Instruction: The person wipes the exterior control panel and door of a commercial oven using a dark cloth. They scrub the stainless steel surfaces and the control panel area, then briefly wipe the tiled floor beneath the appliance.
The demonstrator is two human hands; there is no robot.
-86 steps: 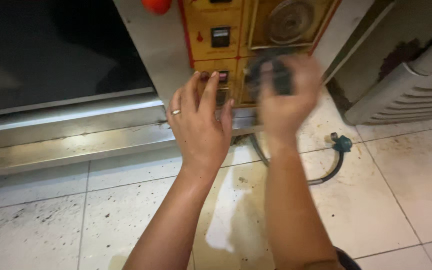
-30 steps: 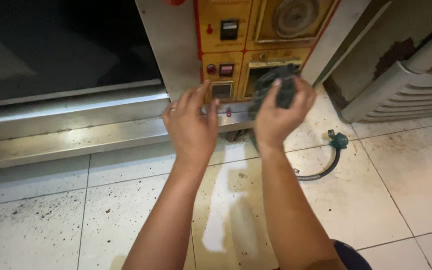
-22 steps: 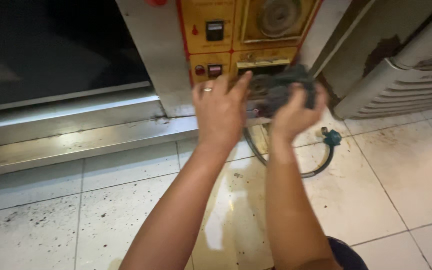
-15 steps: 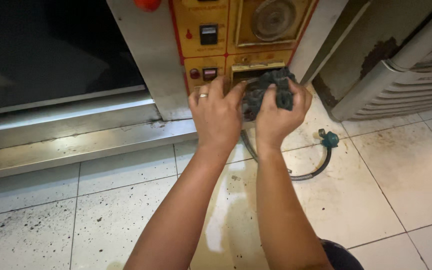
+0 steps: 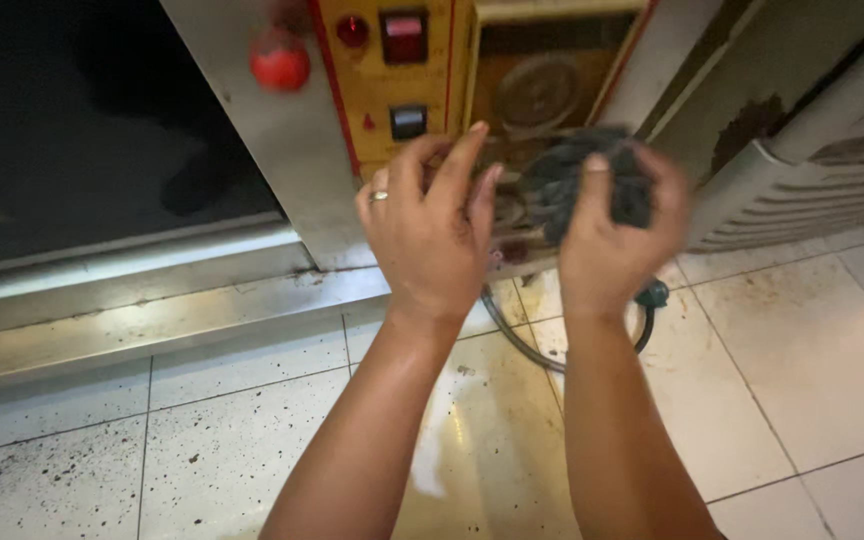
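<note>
Dark scouring pad (image 5: 592, 180) pinched in right hand (image 5: 607, 245) fingers; left hand (image 5: 430, 235) fingers spread beside yellow panel (image 5: 392, 90).

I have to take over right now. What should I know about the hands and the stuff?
Right hand: shut on a dark scrubbing pad, held up against the yellow control panel of the metal oven.
Left hand: open, fingers spread, wearing a ring, at the panel's lower edge beside the pad.
Nearby: a red knob on the steel frame, a hose curling on the floor below, and a wet, smeared streak on the tiles.
Done: I cannot tell how much is scrubbed.
Left: the floor tiles are speckled with dirt.
</note>
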